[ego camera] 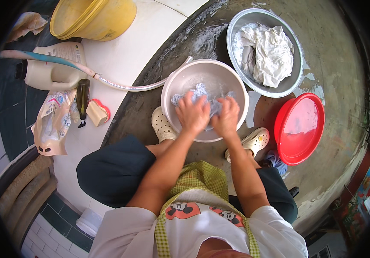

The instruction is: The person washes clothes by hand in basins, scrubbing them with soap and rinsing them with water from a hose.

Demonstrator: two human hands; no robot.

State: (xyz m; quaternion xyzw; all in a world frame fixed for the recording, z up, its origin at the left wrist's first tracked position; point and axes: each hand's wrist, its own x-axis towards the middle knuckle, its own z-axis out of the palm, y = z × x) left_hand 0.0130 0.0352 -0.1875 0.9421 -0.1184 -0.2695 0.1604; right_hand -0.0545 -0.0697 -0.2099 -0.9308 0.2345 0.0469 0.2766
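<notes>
A pale plastic basin (243,106) holding water stands on the floor between my feet. In it lies a wet blue-and-white cloth (200,91). My left hand (193,113) is on the cloth's near left part, fingers bent down over it. Beside it my right hand (226,116) touches the darker, bunched part of the cloth. Whether the fingers grip the fabric cannot be made out. At the upper right, a metal basin (231,38) contains a white garment (273,58) with suds around it.
A red basin (281,129) of water stands to the right, near crumpled fabric (277,163). A hose (133,87) reaches the pale basin's left side. On the white ledge are a yellow bucket (117,19), a beige jug (49,75), a dark bottle (83,96) and a brush (98,112).
</notes>
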